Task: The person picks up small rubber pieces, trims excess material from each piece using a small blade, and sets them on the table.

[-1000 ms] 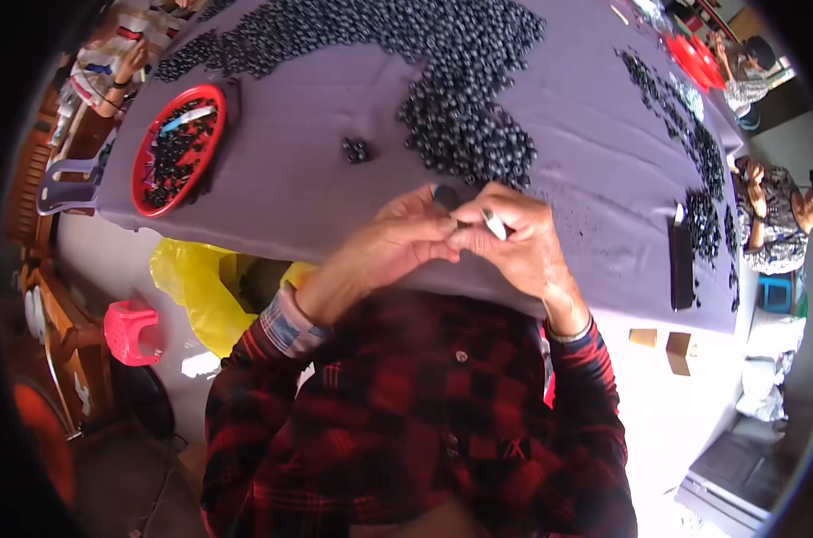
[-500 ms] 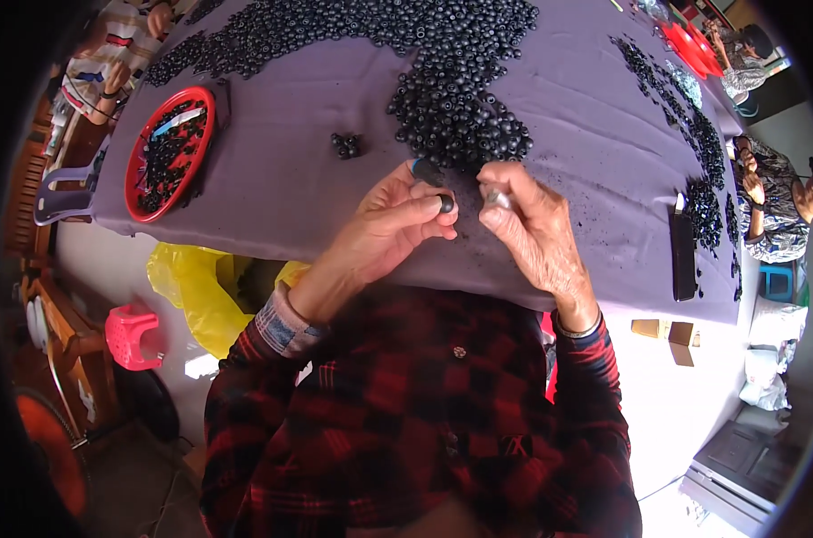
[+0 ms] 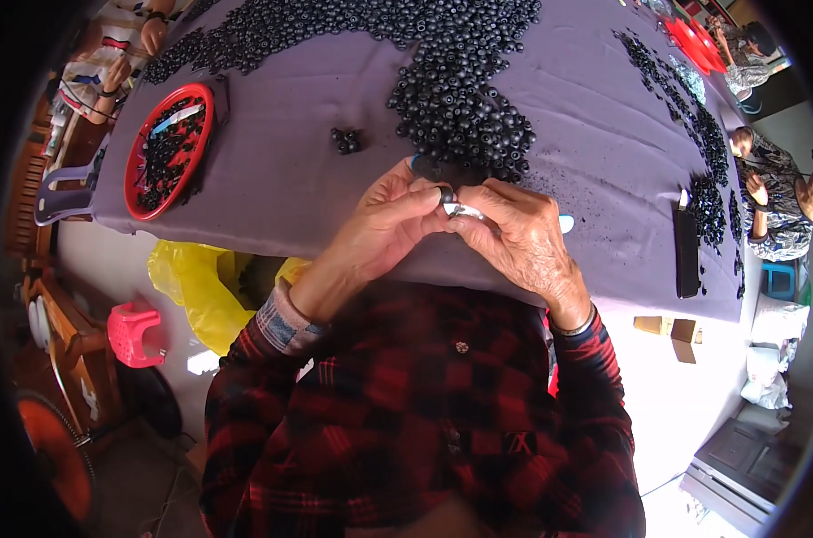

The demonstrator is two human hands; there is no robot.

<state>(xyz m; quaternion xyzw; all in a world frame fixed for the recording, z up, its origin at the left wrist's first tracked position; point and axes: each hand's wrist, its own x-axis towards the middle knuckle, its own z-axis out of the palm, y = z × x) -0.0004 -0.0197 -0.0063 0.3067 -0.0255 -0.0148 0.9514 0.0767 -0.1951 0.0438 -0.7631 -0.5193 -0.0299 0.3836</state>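
Observation:
My left hand [image 3: 393, 211] pinches a small round black piece [image 3: 446, 194] between thumb and fingers, over the table's near edge. One of its fingertips wears a dark cover with a blue rim. Close beside it, my right hand [image 3: 518, 229] is closed around a slim tool with a shiny silver front [image 3: 463, 211]; a pale blue-white end shows past the hand. The silver part touches or nearly touches the black piece. Just beyond both hands lies a large heap of similar black ring-like pieces [image 3: 456, 112]. A small cluster of black pieces [image 3: 345, 141] sits apart to the left.
A red basin [image 3: 207, 125] with black bits and a pale-handled tool stands at left on the purple cloth [image 3: 281, 170]. A dark oblong case [image 3: 686, 251] lies at right near scattered black bits [image 3: 707, 157]. A yellow bag [image 3: 200, 287] hangs below the edge. Other people sit around the table.
My right hand has moved left, bringing the silver tool up to the black piece. My left hand stays nearly in place, still pinching the piece.

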